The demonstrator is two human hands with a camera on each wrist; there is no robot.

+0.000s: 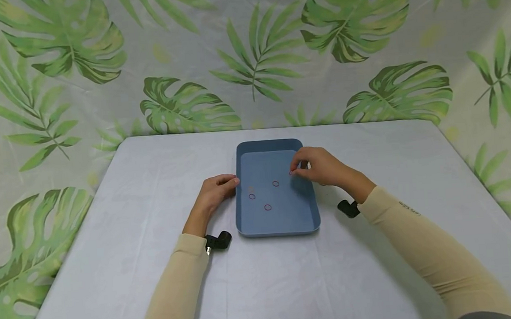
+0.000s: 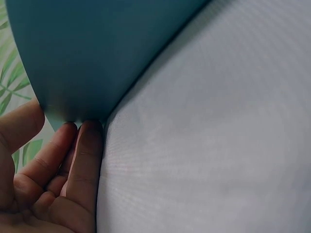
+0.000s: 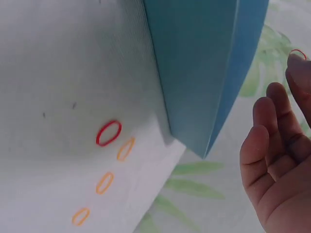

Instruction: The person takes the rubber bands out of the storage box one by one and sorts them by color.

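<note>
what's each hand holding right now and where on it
The right hand pinches a small red rubber band at its fingertips, over the blue tray. The left hand only touches the tray's left wall.

tray [image 1: 278,225]: smooth matt blue plastic
table cover [image 1: 149,188]: fine-woven pale cloth, matt
bands [image 3: 108,133] beside fingers: thin rubber loops

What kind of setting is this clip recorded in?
Likely a staged recording tabletop, not a lived-in room: a leaf-print backdrop curtains off a cloth-covered table, which carries a blue tray and small rubber bands.
</note>
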